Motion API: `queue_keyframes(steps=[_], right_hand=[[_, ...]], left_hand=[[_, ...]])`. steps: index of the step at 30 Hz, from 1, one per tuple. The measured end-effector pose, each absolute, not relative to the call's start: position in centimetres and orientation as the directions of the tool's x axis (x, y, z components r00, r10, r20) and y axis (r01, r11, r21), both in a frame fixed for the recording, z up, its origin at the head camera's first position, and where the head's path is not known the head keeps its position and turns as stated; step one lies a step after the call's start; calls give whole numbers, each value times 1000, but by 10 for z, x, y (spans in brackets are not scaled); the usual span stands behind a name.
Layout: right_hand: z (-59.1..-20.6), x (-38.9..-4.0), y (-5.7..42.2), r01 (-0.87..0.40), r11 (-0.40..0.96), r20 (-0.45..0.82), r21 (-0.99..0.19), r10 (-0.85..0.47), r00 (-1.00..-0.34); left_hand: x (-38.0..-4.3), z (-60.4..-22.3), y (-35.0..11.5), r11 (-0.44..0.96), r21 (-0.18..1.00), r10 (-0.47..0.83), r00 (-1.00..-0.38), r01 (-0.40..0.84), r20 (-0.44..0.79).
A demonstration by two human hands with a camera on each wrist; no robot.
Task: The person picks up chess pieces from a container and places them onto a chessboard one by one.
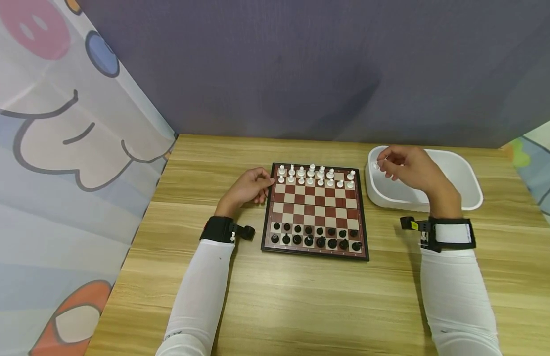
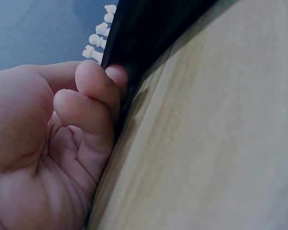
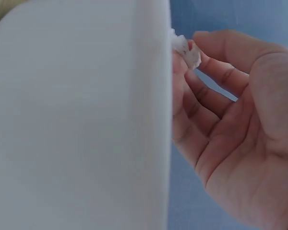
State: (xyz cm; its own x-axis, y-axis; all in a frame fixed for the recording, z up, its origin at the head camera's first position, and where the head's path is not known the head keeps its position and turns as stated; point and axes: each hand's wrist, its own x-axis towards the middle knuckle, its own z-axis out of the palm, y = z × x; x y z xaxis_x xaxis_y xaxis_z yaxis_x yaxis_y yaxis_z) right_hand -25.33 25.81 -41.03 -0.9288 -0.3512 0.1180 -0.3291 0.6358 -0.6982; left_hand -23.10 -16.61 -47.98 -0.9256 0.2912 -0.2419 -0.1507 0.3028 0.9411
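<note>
A magnetic-looking chessboard [image 1: 314, 200] lies on the table with white chess pieces [image 1: 320, 172] in two rows at its far side and black chess pieces [image 1: 320, 241] in two rows at its near side. The far white row has a gap beside the rightmost piece. My left hand [image 1: 252, 188] holds the board's left edge with curled fingers; in the left wrist view its fingertips [image 2: 93, 79] meet the dark rim. Over the left end of a white tub, my right hand [image 1: 408, 165] pinches a small white chess piece [image 3: 187, 51] with a jagged top; its kind is unclear.
The white tub [image 1: 475, 198] stands right of the board, near the table's back edge. A grey-purple panel [image 1: 301, 69] rises behind the wooden table [image 1: 293, 301]. A cartoon-printed curtain [image 1: 70, 198] hangs along the left side.
</note>
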Motion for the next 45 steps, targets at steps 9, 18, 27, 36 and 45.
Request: queue_keyframes(steps=[9,18,27,36,45], right_hand=[[-403,-249,238,-366,721,207,-588,-304,-930],[-409,-249,215,-428,700,258,-572,-342,-904],[-418,-249,193,-506,712,243,-487,-446,-862],[-425,-249,183,-502,769,160,-397,-480,-862],[-432,-251,180,-503,796,145,-335,-484,-863]], left_hand=[[-231,-480,-166,296,943,303,-922,-150,-242],[-232,-481,-166,302,942,299,-923,-149,-242],[-232,-483,-167,313,939,294,-926,-144,-239],[-232,-483,-167,314,938,293,-924,-148,-244],[-232,-481,-167,322,934,291,-922,-156,-254]])
